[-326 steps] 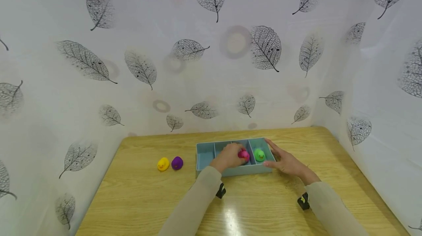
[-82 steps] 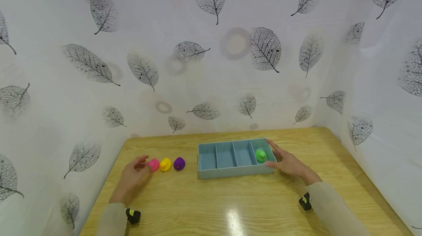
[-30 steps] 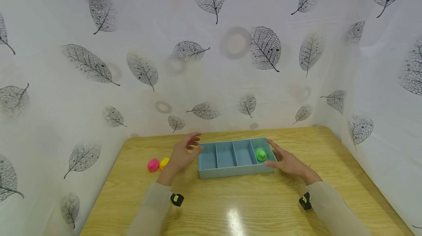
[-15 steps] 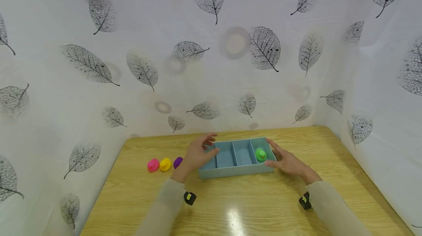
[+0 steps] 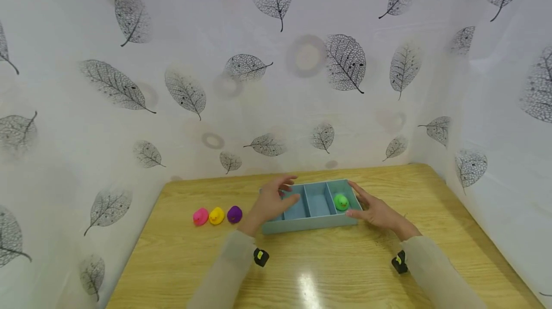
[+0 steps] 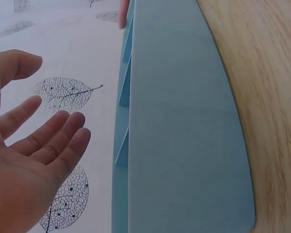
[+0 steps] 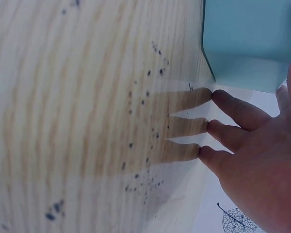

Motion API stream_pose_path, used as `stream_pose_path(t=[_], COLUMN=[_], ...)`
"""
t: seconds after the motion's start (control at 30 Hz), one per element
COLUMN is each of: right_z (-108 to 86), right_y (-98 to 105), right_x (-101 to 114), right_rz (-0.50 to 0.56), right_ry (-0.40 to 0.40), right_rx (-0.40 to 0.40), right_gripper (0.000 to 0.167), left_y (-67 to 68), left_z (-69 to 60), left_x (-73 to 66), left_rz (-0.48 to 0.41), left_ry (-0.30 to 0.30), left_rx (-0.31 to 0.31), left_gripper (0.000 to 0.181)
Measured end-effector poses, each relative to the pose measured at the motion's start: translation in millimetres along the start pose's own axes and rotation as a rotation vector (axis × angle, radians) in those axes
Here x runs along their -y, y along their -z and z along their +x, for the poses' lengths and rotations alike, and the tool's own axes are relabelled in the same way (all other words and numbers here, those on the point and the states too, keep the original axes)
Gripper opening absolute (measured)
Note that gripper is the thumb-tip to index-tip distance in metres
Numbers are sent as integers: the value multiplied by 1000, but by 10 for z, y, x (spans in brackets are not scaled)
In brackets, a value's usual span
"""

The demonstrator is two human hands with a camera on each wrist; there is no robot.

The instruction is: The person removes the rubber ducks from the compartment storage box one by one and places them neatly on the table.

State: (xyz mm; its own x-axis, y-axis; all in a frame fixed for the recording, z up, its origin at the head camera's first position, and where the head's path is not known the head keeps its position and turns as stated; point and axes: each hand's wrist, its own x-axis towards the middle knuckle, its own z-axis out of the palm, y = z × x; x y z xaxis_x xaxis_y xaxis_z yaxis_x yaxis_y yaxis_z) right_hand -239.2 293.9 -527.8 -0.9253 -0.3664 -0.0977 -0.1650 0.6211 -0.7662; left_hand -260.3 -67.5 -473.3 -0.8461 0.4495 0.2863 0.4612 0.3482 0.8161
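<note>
A blue-grey box with a row of compartments lies on the table. Above its left compartments my left hand hovers with fingers apart and nothing in them; the left wrist view shows this bare palm beside the box's long wall. A green rubber duck sits in the rightmost compartment. My right hand holds the box's right end between thumb and index finger. In the right wrist view, its other fingers touch the tabletop.
Left of the box, a pink rubber duck, a yellow one and a purple one stand in a row on the wooden table. A leaf-patterned white curtain rises behind the table and at both sides.
The pink duck has gone from the box to the left end of the row. Since then, my left hand has moved right from it to above the box. My right hand has stayed.
</note>
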Motion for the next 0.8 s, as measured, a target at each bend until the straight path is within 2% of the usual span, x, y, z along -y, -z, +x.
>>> stream_pose_path(t=[0.33,0.63,0.8], right_z=[1,9,16], right_y=[13,11,12], right_x=[-5,-10,-11], right_rz=[-6,-5,-6], right_ry=[-5,-27,-31], right_rx=[2,5,-2], right_gripper=[97,96,97], left_y=[-187,-402,-496], left_z=[106,223,272], left_x=[-141,-176,-175], left_rz=[-19,0,5], left_ry=[37,38,35], left_rx=[55,105,112], left_gripper=[53,54,53])
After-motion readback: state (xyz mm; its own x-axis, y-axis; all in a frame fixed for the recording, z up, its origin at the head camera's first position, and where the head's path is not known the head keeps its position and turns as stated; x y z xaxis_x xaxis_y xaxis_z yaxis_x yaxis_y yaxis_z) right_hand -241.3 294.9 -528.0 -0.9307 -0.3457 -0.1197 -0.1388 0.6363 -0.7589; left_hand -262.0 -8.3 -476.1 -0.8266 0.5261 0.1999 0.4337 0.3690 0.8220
